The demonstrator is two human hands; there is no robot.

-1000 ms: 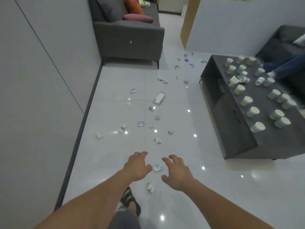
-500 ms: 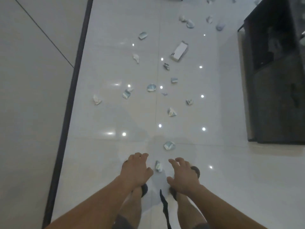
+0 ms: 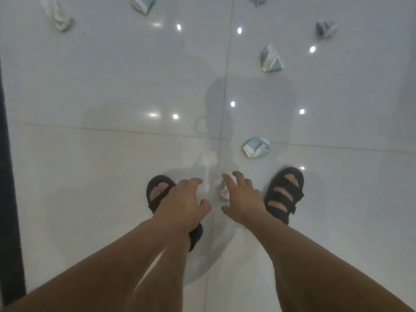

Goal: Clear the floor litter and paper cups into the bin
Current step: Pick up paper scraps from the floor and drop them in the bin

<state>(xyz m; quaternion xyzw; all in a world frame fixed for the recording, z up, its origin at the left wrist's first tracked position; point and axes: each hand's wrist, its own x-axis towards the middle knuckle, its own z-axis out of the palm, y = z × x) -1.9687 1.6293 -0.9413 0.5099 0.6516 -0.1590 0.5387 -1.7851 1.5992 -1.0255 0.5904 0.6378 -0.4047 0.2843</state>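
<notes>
Both my hands reach down to the glossy white floor between my sandalled feet. My right hand [image 3: 242, 197] hovers with spread fingers right over a small crumpled paper scrap [image 3: 223, 192], which is partly hidden under its fingers. My left hand [image 3: 185, 200] is beside it, fingers loosely bent, holding nothing. A crumpled blue-white scrap [image 3: 256, 147] lies just beyond my right hand. Further out lie other scraps, one [image 3: 271, 59] ahead, one [image 3: 326, 30] far right, one [image 3: 144, 3] at the top and one [image 3: 58, 16] top left. No bin or cups are in view.
My black sandals flank the hands, the left one [image 3: 161, 190] and the right one [image 3: 284, 192]. A dark skirting strip [image 3: 9, 199] runs along the left edge by the wall. Ceiling lights reflect off the tiles.
I have bent lower, so the floor fills the view and the table has left it. Both hands dropped toward the scrap between my feet; the right hand now covers part of it.
</notes>
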